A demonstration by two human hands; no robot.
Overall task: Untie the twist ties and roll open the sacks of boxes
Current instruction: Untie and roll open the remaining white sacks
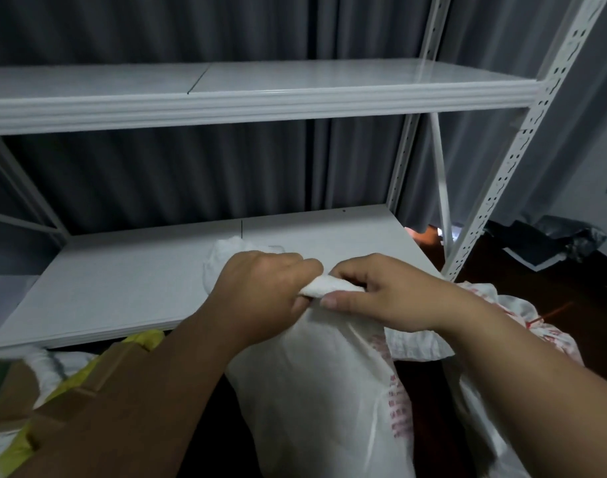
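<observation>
Woven plastic, painted metal and cloth

The sack (pixel 315 391) is white woven plastic, slightly sheeny, with red print; the shelving rack (pixel 260 94) is smooth white-painted metal; the grey curtain (pixel 177 174) is matt pleated cloth.

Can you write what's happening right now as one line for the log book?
step: opening sack | left hand: grips bunched neck of white sack | right hand: pinches same neck | tie: not visible | place: in front of white shelf

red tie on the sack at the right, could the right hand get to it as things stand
Probably yes, once it lets go. The red tie lies just beyond the right hand's wrist with nothing over it, but that hand and the left hand both grip the twisted neck of the white sack.
</observation>
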